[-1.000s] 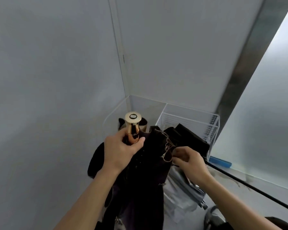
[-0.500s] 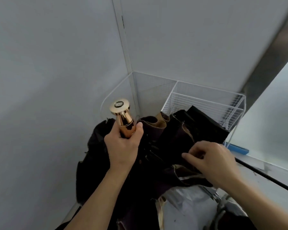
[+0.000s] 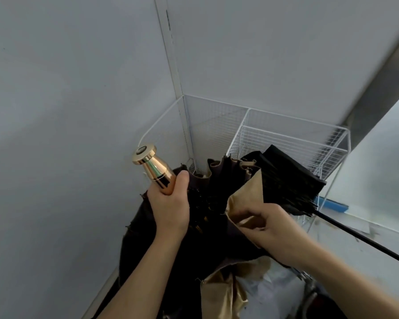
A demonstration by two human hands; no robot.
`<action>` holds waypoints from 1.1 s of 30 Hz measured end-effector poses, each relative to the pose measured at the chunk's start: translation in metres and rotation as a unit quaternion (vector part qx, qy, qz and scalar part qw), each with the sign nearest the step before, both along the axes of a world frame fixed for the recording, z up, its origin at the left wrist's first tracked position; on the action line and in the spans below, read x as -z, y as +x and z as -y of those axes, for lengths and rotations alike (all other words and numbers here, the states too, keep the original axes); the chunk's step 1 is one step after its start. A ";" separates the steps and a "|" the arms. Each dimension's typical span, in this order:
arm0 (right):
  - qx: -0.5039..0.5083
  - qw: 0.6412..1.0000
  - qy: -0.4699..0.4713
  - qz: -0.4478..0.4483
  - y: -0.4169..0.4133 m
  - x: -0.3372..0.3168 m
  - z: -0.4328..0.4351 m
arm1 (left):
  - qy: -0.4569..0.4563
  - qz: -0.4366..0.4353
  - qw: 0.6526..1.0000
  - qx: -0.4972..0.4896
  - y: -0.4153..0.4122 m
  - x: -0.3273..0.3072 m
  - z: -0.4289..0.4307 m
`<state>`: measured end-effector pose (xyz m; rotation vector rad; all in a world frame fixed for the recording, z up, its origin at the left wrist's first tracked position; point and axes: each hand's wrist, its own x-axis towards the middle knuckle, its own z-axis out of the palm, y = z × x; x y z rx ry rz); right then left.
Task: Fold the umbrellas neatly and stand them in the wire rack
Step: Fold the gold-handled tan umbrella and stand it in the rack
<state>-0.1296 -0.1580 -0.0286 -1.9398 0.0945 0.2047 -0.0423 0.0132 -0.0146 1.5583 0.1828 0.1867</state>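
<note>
Gold polished metal forms the handle [image 3: 151,164] of the umbrella [image 3: 219,185]. It is a tapered cone that ends in a flat, flared cap with a small dark emblem on top, and the shiny surface reflects the room. The handle tilts up and to the left. The left grip [image 3: 168,203] is wrapped round its lower part, thumb along the side, so that only the upper cone and cap stand free.

Below the handle the canopy [image 3: 217,240] hangs loose and unfolded. It is dark brown to black on the outside and dull gold on the inside, with tan edging showing at the scalloped hem. The right grip [image 3: 270,229] pinches a gold-lined fold [image 3: 244,201] of this cloth, fingers curled over its edge. More gold lining sags near the bottom of the view, beside a pale, silvery fabric [image 3: 274,291].

A second umbrella [image 3: 288,178] is plain black and gathered into tight pleats. It lies just behind the right grip, and its thin black shaft [image 3: 355,233] runs off to the lower right. Its cloth overlaps the front of the white wire rack [image 3: 286,132], but whether it rests on the rack cannot be told.

The rack stands in the corner against the grey wall [image 3: 263,54]. The held umbrella is in front of it, not inside. A blue strip [image 3: 332,203] lies on the floor just beside the rack's right leg.
</note>
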 end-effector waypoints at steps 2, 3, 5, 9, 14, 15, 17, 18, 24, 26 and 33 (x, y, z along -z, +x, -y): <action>0.027 1.000 -0.013 0.000 0.009 0.005 -0.006 | -0.030 -0.010 0.999 0.036 -0.002 -0.001 0.003; 0.043 0.999 -0.021 0.007 0.014 0.007 -0.009 | -0.038 -0.019 0.997 0.058 -0.003 -0.001 0.004; 0.058 0.998 -0.030 0.026 0.021 0.011 -0.014 | -0.056 -0.044 0.993 0.090 -0.006 -0.002 0.005; 0.073 0.995 -0.052 0.040 0.032 0.024 -0.018 | -0.103 -0.057 0.985 0.125 -0.004 -0.003 0.003; 0.071 0.997 -0.019 0.000 0.031 0.023 -0.018 | -0.073 -0.023 0.989 0.129 0.002 -0.005 -0.003; 0.113 0.993 -0.013 0.039 0.031 0.019 -0.017 | -0.072 -0.017 0.988 0.132 0.002 -0.004 -0.003; 0.237 0.962 -0.031 0.134 0.031 0.010 -0.008 | -0.066 -0.024 0.989 0.131 0.003 -0.004 -0.005; 0.274 0.948 -0.047 0.155 0.032 0.005 -0.002 | -0.058 -0.028 0.989 0.130 0.004 -0.006 -0.006; 0.189 0.973 0.122 -0.052 0.039 0.007 0.009 | -0.054 -0.016 0.989 0.134 0.008 -0.003 -0.016; 0.154 0.980 0.117 -0.043 0.037 0.008 0.006 | -0.054 -0.012 0.990 0.130 0.011 -0.003 -0.017; 0.115 0.971 0.211 -0.021 0.033 0.001 0.008 | -0.089 -0.064 0.991 0.078 0.020 -0.001 -0.021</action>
